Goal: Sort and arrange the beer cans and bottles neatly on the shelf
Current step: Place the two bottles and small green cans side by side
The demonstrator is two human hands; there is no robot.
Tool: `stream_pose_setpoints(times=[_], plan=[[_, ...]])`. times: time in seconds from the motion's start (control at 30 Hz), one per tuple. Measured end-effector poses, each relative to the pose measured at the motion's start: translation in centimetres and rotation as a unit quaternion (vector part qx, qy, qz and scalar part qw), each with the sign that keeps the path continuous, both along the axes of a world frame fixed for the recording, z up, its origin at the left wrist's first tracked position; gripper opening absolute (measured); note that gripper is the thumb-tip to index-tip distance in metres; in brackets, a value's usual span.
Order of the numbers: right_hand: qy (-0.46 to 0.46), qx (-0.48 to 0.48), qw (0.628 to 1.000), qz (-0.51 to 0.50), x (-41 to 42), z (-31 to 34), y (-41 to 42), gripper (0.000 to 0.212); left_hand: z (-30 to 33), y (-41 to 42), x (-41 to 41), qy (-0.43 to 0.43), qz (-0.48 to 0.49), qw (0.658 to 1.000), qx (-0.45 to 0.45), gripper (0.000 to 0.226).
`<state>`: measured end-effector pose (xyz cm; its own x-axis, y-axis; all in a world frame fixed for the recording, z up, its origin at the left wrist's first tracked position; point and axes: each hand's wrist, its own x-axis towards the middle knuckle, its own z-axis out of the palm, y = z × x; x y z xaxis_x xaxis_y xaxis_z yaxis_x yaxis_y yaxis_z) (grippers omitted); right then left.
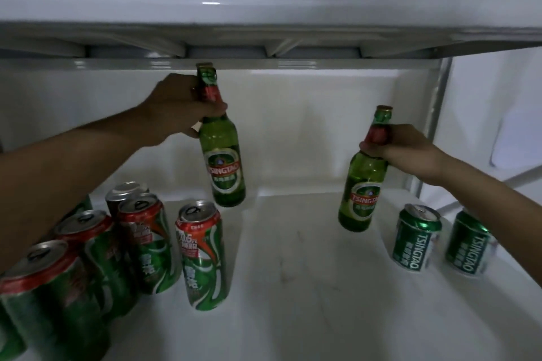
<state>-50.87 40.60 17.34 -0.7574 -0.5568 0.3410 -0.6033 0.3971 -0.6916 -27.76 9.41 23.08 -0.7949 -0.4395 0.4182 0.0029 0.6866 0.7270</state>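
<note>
Above the white shelf (293, 287), left hand (176, 108) and right hand (401, 146) each grip a Tsingtao bottle neck, left bottle (223, 161) and right bottle (362, 187), for upright placement between the can groups.

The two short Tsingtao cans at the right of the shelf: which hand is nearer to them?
The right hand. It grips a bottle neck just above and left of the short cans. The left hand holds another bottle far to their left.

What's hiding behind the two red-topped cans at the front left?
More cans stand behind the two red-topped cans; a silver top shows. The left arm covers whatever stands further left.
</note>
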Motion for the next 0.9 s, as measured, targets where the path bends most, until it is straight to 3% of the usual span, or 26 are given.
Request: stream_pose_setpoints(times=[0.1, 0.37, 0.57, 0.9], plan=[[-0.01, -0.007, 0.999, 0.033, 2.5, -0.5, 0.0, 0.026, -0.2, 2.7, -0.9, -0.016, -0.025, 1.0, 0.008, 0.03], [-0.005, 0.008, 0.996, 0.084, 5.6, -1.3, -0.1, 0.021, -4.4, 9.0, -3.8, -0.125, -0.041, 0.991, 0.005, 0.026], [-0.008, 0.014, 0.997, 0.08, 6.1, -2.4, -0.4, 0.025, -6.2, 11.2, -4.6, -0.12, -0.031, 0.992, 0.005, 0.031], [-0.103, -0.041, 0.991, 0.082, 4.4, -4.0, -0.2, 0.025, -7.3, 11.9, -4.6, -0.094, -0.033, 0.995, 0.013, 0.033]])
